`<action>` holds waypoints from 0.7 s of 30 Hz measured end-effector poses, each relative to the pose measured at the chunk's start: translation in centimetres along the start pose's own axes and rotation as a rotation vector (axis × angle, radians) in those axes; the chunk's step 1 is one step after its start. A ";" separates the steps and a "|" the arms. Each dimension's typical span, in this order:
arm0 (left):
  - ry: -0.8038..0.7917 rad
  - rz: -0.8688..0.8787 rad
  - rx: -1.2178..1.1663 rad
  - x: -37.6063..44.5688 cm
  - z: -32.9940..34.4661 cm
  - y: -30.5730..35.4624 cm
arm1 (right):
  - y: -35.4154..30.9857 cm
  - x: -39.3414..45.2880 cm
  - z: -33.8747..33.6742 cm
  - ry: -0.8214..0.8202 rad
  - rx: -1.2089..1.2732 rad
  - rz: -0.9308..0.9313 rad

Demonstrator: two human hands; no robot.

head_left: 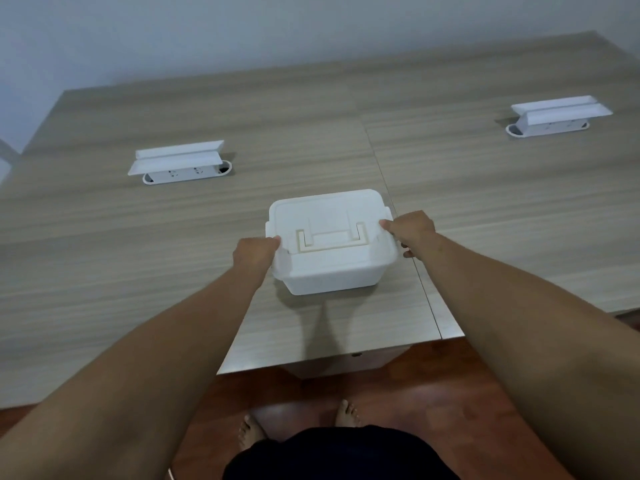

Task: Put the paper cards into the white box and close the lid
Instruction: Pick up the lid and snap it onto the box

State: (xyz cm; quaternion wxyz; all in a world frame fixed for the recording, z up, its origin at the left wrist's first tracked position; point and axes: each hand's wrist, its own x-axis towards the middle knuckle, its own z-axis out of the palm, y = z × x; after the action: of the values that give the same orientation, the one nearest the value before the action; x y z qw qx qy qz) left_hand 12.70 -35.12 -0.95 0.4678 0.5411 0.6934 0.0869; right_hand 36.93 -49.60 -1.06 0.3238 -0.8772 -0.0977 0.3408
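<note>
Head view: white box (329, 268) sits near front edge of wooden table (173, 271), lid (329, 223) on top. Your left hand (254, 254) and right hand (414, 233) clamp opposite lid sides, fingers curled over rim. No paper cards visible, probably inside. Press both sides down evenly; likely check side latches seat; keep box from sliding.
</note>
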 end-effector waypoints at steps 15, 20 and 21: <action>0.074 0.051 -0.049 0.7 0.7 1.4 | -0.9 1.3 1.4 0.069 0.094 -0.039; 0.185 0.188 0.202 0.2 1.4 1.7 | -1.6 0.9 2.6 0.156 -0.075 -0.132; 0.185 0.228 0.238 0.3 1.4 1.6 | -1.4 1.4 2.7 0.153 -0.089 -0.153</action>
State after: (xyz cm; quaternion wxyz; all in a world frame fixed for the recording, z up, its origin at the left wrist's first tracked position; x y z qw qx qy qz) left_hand 14.87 -34.73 -0.87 0.3221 0.6574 0.6729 0.1063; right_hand 36.26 -46.61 -2.39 0.3162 -0.9041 -0.1545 0.2425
